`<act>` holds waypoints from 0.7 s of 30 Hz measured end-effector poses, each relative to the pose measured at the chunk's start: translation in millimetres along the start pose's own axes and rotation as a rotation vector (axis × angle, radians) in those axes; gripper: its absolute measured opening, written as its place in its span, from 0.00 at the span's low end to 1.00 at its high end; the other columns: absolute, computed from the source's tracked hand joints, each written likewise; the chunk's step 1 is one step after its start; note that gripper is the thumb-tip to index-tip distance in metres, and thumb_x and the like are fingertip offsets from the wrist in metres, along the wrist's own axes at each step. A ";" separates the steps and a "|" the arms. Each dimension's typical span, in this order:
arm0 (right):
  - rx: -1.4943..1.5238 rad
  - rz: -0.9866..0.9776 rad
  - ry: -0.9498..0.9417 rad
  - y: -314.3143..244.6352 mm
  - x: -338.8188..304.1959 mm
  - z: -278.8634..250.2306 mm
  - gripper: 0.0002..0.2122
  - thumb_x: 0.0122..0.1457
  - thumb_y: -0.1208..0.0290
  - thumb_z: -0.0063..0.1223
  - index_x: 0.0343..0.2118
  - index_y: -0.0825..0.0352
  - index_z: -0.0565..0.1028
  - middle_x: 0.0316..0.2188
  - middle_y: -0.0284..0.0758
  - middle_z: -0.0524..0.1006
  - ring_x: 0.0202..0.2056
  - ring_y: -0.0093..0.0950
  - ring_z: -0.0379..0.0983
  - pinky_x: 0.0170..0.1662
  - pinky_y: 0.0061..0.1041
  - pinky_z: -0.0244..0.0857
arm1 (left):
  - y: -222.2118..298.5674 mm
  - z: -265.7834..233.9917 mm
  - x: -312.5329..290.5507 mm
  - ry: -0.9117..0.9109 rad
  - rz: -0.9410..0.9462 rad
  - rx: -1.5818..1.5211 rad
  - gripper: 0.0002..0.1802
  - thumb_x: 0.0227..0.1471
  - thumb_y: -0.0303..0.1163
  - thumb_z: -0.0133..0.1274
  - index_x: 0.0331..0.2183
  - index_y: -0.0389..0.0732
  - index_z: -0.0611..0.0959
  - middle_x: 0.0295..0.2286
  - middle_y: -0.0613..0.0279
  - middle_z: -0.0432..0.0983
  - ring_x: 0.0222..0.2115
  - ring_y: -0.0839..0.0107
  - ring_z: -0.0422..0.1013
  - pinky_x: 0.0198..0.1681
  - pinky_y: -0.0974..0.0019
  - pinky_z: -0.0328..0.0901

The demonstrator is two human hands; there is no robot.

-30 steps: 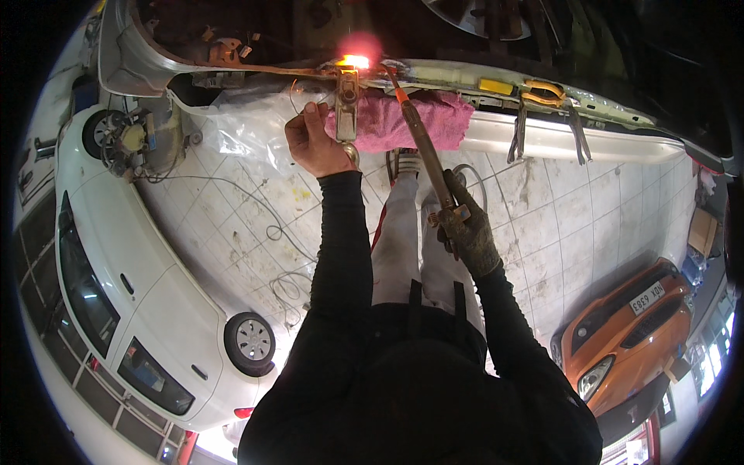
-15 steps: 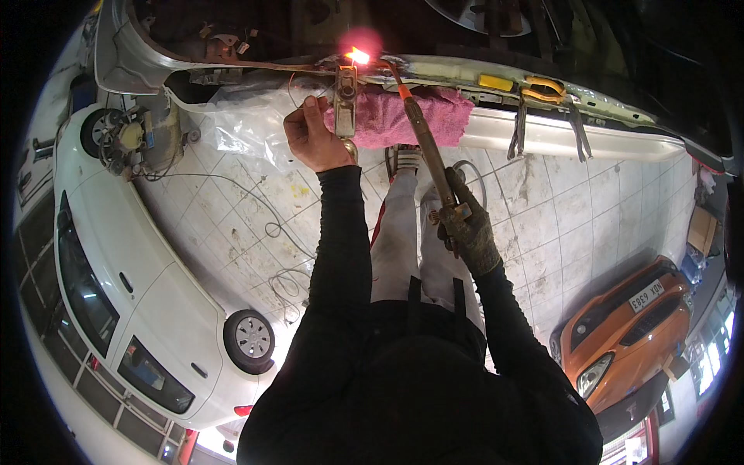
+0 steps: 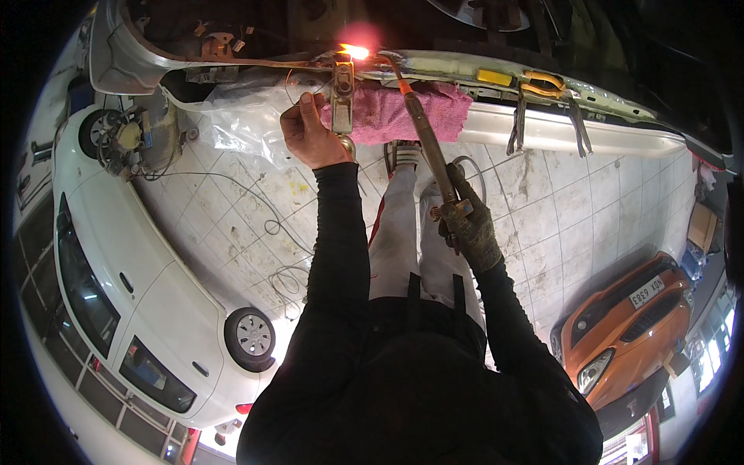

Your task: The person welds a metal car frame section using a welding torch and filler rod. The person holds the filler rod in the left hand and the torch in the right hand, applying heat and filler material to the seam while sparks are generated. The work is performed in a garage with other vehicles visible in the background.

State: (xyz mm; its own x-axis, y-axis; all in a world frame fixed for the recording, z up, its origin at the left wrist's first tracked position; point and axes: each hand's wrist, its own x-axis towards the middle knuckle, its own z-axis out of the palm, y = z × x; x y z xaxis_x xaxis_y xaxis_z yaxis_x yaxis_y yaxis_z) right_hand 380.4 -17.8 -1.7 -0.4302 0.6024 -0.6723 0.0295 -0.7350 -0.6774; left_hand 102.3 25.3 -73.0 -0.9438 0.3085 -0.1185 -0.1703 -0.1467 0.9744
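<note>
My right hand (image 3: 469,225), in a dirty work glove, is closed round the handle of a gas welding torch (image 3: 422,124). The torch points up and away, and its bent tip reaches the edge of the car's door sill (image 3: 442,68). A bright flame (image 3: 355,52) burns there against the metal. My left hand (image 3: 314,133) is bare, its thumb and fingers pinched on a thin curved wire (image 3: 287,81). Just right of that hand, a metal locking clamp (image 3: 342,101) stands below the flame at the sill. A pink towel (image 3: 387,116) hangs over the sill beside the clamp.
Yellow-handled pliers (image 3: 544,87) and a yellow block (image 3: 494,77) rest along the sill. Clear plastic sheeting (image 3: 248,124) hangs to the left. Hoses (image 3: 283,225) trail over the tiled floor. A white car (image 3: 147,287) stands left, an orange car (image 3: 620,333) right.
The flame at the sill looks wider and brighter. Both hands and the torch have barely moved.
</note>
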 end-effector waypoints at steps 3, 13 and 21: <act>-0.004 0.020 -0.005 -0.8 0.1 0.4 0.32 0.66 0.68 0.58 0.72 0.59 0.61 0.31 0.32 0.81 0.22 0.14 0.68 0.23 0.18 0.62 | -1.0 -0.6 -0.7 -0.016 0.018 -0.009 0.14 0.60 0.34 0.66 0.34 0.36 0.78 0.31 0.57 0.82 0.34 0.72 0.78 0.43 0.67 0.71; -0.019 0.031 0.000 -0.4 0.5 0.1 0.33 0.66 0.69 0.58 0.73 0.59 0.60 0.31 0.31 0.82 0.23 0.14 0.69 0.23 0.18 0.62 | 0.6 -0.2 -1.0 -0.025 0.021 0.018 0.14 0.60 0.34 0.65 0.33 0.37 0.77 0.30 0.56 0.82 0.33 0.72 0.77 0.42 0.67 0.71; -0.015 0.030 0.003 -2.6 0.6 0.7 0.33 0.66 0.70 0.58 0.73 0.59 0.61 0.31 0.31 0.82 0.23 0.14 0.69 0.23 0.18 0.62 | 1.3 0.6 -0.9 -0.019 0.024 0.043 0.15 0.60 0.35 0.66 0.33 0.37 0.77 0.29 0.56 0.82 0.32 0.72 0.77 0.42 0.67 0.71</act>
State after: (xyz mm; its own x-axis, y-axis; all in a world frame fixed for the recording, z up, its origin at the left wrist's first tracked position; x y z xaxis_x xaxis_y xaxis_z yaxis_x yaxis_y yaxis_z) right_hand 379.5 -15.8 -0.1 -0.4261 0.5808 -0.6936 0.0563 -0.7482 -0.6611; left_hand 103.2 25.4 -71.5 -0.9419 0.3231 -0.0922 -0.1354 -0.1136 0.9843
